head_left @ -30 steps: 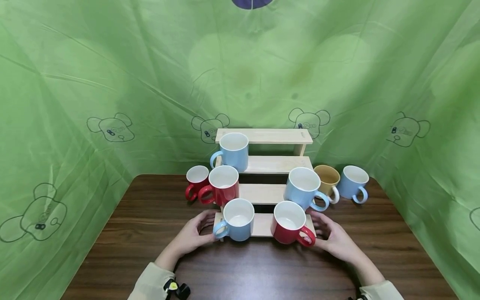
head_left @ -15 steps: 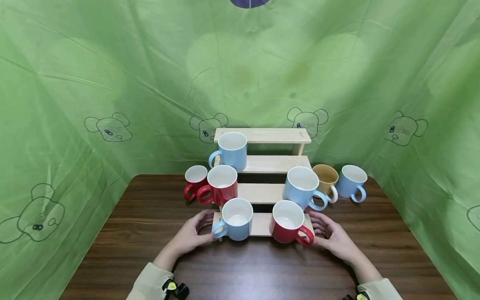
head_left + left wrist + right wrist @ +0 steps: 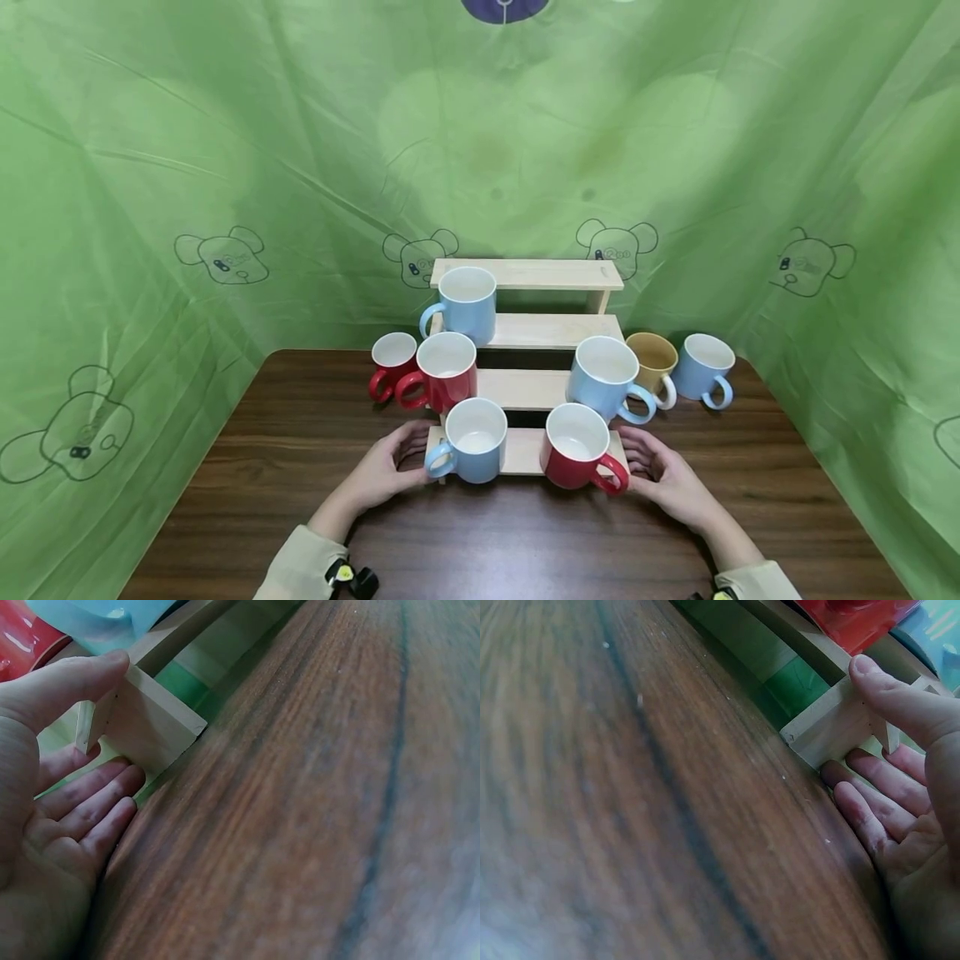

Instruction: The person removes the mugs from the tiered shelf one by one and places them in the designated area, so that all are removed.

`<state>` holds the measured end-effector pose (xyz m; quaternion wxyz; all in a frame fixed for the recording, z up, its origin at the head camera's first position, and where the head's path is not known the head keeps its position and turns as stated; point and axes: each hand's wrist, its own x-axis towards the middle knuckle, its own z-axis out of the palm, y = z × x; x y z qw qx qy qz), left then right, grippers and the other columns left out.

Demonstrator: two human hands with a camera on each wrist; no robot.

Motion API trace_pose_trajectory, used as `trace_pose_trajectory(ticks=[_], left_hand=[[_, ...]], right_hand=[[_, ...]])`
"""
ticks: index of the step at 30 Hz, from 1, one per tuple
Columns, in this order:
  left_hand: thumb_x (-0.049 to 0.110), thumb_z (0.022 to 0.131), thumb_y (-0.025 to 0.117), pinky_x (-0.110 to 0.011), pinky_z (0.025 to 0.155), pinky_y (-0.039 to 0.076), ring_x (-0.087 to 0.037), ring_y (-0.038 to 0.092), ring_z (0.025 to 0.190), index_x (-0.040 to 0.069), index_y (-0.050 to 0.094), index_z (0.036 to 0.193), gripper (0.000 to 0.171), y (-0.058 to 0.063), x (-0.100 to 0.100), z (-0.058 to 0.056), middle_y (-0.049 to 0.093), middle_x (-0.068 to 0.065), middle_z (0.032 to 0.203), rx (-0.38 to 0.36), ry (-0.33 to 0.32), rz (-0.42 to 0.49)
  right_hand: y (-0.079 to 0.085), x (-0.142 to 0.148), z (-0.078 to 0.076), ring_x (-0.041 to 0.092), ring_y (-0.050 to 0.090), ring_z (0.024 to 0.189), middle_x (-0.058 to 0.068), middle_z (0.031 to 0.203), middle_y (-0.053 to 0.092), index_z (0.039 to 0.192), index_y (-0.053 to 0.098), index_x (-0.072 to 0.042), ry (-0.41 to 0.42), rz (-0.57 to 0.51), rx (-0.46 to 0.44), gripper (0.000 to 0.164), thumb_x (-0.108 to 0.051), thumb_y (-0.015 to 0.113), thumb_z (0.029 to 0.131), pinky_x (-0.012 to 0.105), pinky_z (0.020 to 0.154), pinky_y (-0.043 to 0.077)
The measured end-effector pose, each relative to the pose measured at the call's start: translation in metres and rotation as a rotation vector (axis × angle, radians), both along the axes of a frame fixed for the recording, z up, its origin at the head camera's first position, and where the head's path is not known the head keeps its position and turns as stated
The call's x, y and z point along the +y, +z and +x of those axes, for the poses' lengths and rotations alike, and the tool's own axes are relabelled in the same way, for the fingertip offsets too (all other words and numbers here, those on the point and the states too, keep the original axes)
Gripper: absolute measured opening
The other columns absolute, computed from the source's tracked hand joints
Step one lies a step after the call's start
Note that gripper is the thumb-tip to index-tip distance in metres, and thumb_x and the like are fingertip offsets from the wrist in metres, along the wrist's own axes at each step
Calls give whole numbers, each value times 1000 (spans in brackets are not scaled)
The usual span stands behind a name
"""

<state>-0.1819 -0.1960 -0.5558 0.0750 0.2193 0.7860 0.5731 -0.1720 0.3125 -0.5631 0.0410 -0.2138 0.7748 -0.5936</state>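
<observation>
A pale wooden stepped rack (image 3: pixel 523 451) stands on the table between my hands. My left hand (image 3: pixel 386 467) grips the left end of its lowest step, thumb (image 3: pixel 97 673) at the front corner and fingers at the side. At the opposite end, my right hand (image 3: pixel 663 479) holds the rack the same way, its thumb (image 3: pixel 877 682) on the front corner. The lowest step carries a light blue mug (image 3: pixel 483 462) and a red mug (image 3: pixel 566 469). Above them sit another red mug (image 3: pixel 456 390) and light blue mug (image 3: pixel 588 392). A third light blue mug (image 3: pixel 474 321) stands higher up on the left.
A red mug (image 3: pixel 397 377) stands on the dark wooden table (image 3: pixel 285 425) left of the rack. To the right are a yellow mug (image 3: pixel 649 373) with a white handle and a light blue mug (image 3: pixel 692 379). A green cloth (image 3: pixel 315 167) surrounds the table's back and sides.
</observation>
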Motion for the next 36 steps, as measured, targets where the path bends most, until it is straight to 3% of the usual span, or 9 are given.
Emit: trace_pose_trajectory(ticks=[9, 13, 15, 17, 20, 23, 30, 36], left_hand=[[15, 96, 86, -33, 114, 53, -31, 65, 134, 2, 51, 155, 70, 10, -3, -1, 64, -16, 148, 1, -59, -6], [13, 99, 82, -42, 111, 57, -34, 68, 129, -3, 49, 155, 66, 22, -13, -5, 66, -21, 144, -10, -129, -45], [12, 101, 80, -43, 104, 61, -32, 72, 121, -4, 54, 151, 58, 30, -20, -9, 70, -20, 138, 26, -122, -95], [11, 101, 79, -39, 95, 64, -25, 74, 109, -1, 61, 144, 48, 43, -27, -13, 75, -16, 131, 77, -71, -166], [6, 99, 78, -30, 80, 62, -17, 72, 94, 3, 70, 133, 35, 67, -37, -19, 78, -10, 117, 137, 53, -227], [5, 99, 77, -27, 77, 60, -15, 70, 91, 5, 72, 130, 32, 97, -44, -27, 79, -5, 112, 166, 126, -237], [9, 104, 72, -27, 87, 61, -26, 73, 110, 2, 67, 139, 35, 158, -45, -47, 77, -12, 125, 218, 92, -206], [15, 107, 72, -29, 98, 57, -31, 68, 126, 2, 62, 144, 41, 190, -34, -64, 72, -14, 136, 202, 77, -226]], right_hand=[[2, -1, -2, 10, 71, 117, 18, 141, 68, 155, 45, 10, -2, 4, 6, 69, 4, 80, 96, 22, 96, 59], [0, -1, -3, 11, 70, 118, 20, 141, 67, 155, 45, 9, 14, 3, 8, 68, 4, 79, 96, 23, 97, 59], [0, -1, -3, 11, 70, 118, 23, 142, 66, 156, 45, 8, 15, 5, 8, 68, 4, 79, 97, 23, 97, 59], [-1, -1, -3, 11, 70, 118, 28, 142, 65, 156, 45, 8, 10, 8, 4, 69, 3, 80, 96, 23, 97, 59], [0, 0, -3, 11, 70, 118, 30, 143, 63, 156, 45, 6, -4, 24, -19, 70, 1, 81, 96, 23, 97, 59], [2, 0, -2, 12, 70, 118, 31, 143, 63, 156, 45, 6, -8, 37, -27, 70, -1, 81, 97, 23, 98, 59], [4, -2, 1, 12, 70, 117, 27, 142, 65, 157, 45, 5, -27, 55, -39, 70, -3, 81, 97, 22, 97, 59], [6, -3, 3, 11, 70, 117, 29, 142, 64, 157, 44, 6, -26, 52, -47, 70, -3, 81, 97, 22, 97, 59]])
